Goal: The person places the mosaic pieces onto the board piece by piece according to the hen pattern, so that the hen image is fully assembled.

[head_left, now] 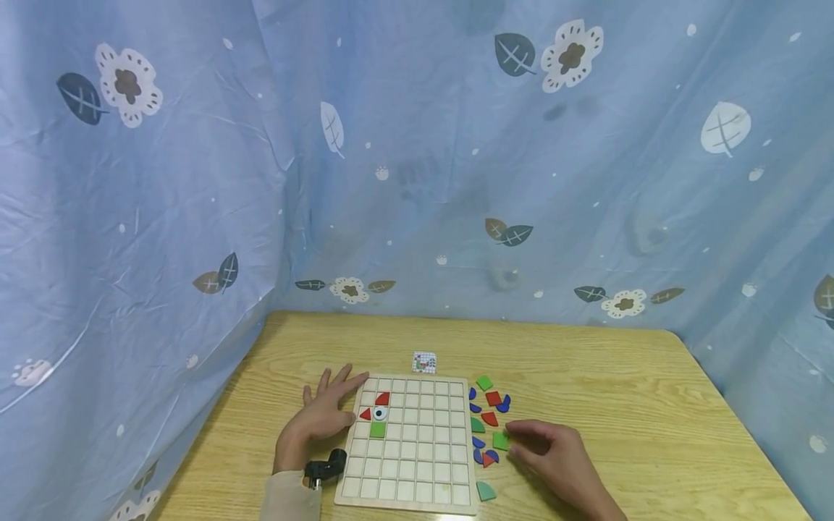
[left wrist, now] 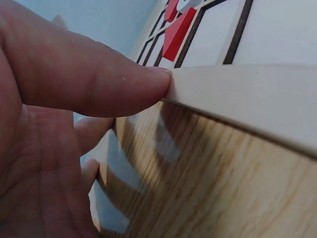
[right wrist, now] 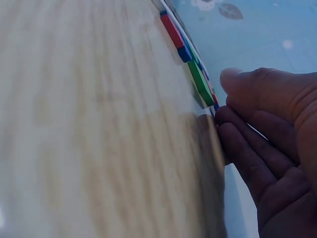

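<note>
A wooden grid board [head_left: 407, 504] lies on the table. Set in its upper left cells are a red quarter-round piece [head_left: 383, 399], a red triangle [head_left: 365, 414], a white eye piece [head_left: 380, 413] and a green square [head_left: 377, 430]. My left hand [head_left: 323, 411] rests at the board's left edge with fingers spread; in the left wrist view its thumb [left wrist: 119, 87] touches the rim. My right hand [head_left: 554, 456] is at the right, thumb and forefinger apart, close beside a loose green square [head_left: 500, 441]. The right wrist view shows a small gap between its fingertips and the green piece [right wrist: 200, 85].
Several loose pieces lie along the board's right side, among them a red square [head_left: 493, 399], a green quarter-round [head_left: 486, 491] and blue half-rounds. A small picture card [head_left: 424, 362] lies above the board. A patterned blue curtain [head_left: 443, 181] hangs behind the table [head_left: 586, 376].
</note>
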The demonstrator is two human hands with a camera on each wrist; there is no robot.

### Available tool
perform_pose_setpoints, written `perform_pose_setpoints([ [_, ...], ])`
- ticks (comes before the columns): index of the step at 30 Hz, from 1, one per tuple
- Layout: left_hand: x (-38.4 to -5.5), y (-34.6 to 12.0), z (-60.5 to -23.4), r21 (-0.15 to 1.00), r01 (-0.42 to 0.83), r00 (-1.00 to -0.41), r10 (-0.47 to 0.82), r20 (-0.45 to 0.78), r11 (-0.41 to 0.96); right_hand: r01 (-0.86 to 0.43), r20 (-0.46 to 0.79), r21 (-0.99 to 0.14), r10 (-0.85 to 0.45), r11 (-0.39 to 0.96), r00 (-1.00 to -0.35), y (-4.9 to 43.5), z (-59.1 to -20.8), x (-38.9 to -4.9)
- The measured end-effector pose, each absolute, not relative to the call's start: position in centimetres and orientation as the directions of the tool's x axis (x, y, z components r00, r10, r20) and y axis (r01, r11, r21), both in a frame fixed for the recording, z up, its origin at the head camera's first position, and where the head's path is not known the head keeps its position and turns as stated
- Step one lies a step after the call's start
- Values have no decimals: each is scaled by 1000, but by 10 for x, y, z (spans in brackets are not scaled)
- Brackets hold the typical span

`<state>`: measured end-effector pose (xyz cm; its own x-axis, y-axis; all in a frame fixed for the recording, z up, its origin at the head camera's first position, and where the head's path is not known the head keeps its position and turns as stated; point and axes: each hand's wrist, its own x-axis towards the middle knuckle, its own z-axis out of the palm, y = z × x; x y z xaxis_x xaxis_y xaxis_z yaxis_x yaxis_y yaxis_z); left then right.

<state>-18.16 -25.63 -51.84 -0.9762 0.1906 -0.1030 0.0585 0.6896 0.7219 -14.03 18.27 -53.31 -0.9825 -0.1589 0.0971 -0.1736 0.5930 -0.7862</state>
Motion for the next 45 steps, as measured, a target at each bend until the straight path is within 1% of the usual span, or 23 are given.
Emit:
perform_pose_setpoints([
  [7, -181, -257, -520, 693, 39, -974, 181, -133, 720, -201, 99, -763, -196, 614, -976, 181, -535, -143],
  [18, -182, -259, -519, 711, 38, -971, 194, -140, 702, -175, 94, -752, -159, 636, -983, 173, -537, -142],
  [28, -180, -258, -515, 710, 47, -971, 199, -133, 703, -211, 143, -706, -156, 676, -977, 170, -540, -141],
  [33, -179, -258, -516, 714, 46, -971, 198, -131, 699, -218, 140, -711, -170, 669, -975, 170, -541, -142],
  [40, -179, -258, -514, 728, 52, -970, 208, -127, 683, -231, 165, -718, -161, 657, -973, 168, -542, -142],
  [45, -180, -258, -514, 734, 46, -969, 209, -133, 677, -184, 136, -745, -125, 641, -983, 168, -536, -141],
])
